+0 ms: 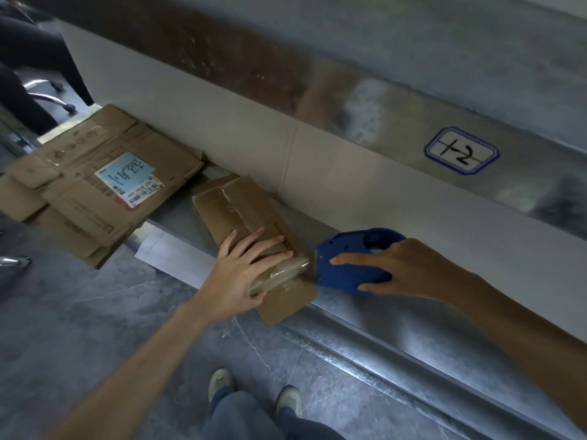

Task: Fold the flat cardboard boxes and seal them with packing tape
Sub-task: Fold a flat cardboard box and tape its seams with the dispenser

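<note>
Box [236,211] folded, laid on ledge [381,331] by wall. Pressed down by left hand [241,274], fingers flat on top. Dispenser [346,265] gripped by right hand [400,268], set against box's near end. Hands kept apart. Tape [279,276] seen laid over that end. Sealing judged under way, tape not yet cut. Flat boxes [95,185] piled at left, unfolded: most of task judged left.

Box [241,211] lies mid-ledge [381,328], with the wall [349,173] right behind it. Flat cardboard stack [79,185] sits to its left, overhanging the ledge's front edge. Tape dispenser [349,249] is just right of the box, touching its end. Left hand [241,274] rests on the box top; right hand [403,268] holds the dispenser. Paper sheet [171,255] lies front-left of the box.
</note>
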The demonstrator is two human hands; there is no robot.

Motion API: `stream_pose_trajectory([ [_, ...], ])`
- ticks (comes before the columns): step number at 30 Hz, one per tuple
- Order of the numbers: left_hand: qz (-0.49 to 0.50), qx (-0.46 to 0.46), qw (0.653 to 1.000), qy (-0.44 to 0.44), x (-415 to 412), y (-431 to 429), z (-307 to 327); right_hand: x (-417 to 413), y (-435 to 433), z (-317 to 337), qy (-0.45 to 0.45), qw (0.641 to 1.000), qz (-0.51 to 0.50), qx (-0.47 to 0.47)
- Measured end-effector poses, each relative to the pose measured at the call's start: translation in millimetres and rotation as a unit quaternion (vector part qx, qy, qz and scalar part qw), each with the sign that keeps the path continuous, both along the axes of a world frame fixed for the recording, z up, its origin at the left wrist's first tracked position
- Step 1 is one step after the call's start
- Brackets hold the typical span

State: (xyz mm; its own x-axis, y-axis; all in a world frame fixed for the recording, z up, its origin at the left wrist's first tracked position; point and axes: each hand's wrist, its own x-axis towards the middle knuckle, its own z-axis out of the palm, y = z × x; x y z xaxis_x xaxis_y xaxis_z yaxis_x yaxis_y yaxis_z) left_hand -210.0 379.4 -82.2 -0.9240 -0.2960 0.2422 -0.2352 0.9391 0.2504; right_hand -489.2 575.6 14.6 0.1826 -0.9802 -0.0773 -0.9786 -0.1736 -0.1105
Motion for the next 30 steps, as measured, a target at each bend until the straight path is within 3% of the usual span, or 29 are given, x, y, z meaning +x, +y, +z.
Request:
stream_pose_trajectory([
  [11,-0.003,-0.007,1.0,-0.003,0,0,0,-6,0,-1,0.047,0.997,-0.059,-0.007],
  [22,-0.006,-0.013,1.0,0.007,-1,-1,-1,23,-35,-19,0.032,0.997,-0.065,-0.027],
  [30,-0.008,-0.008,1.0,-0.002,-2,-5,-3,43,-34,-35,0.107,0.99,-0.065,-0.07],
])
